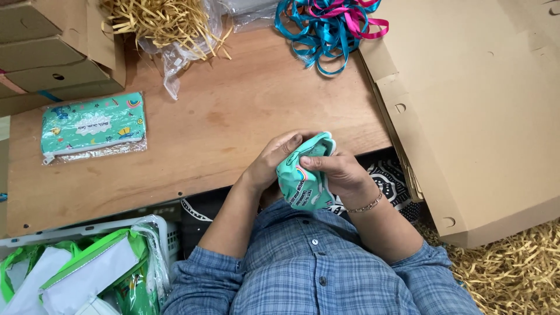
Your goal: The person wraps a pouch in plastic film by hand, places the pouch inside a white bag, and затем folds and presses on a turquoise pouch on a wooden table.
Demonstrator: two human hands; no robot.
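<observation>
Together, left hand (pixel 274 160) and right hand (pixel 338 172) grip a teal pouch (pixel 303 181), fingers curled closed around it.

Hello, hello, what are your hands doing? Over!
Left hand and right hand both grip the teal pouch, held near the table edge. Second teal pouch lies apart, far left. Nothing in the way.

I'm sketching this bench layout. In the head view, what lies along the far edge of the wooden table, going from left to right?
Stacked cardboard boxes → straw-coloured paper shred in a clear bag → tangle of blue and pink ribbons → large flat cardboard sheet.
</observation>
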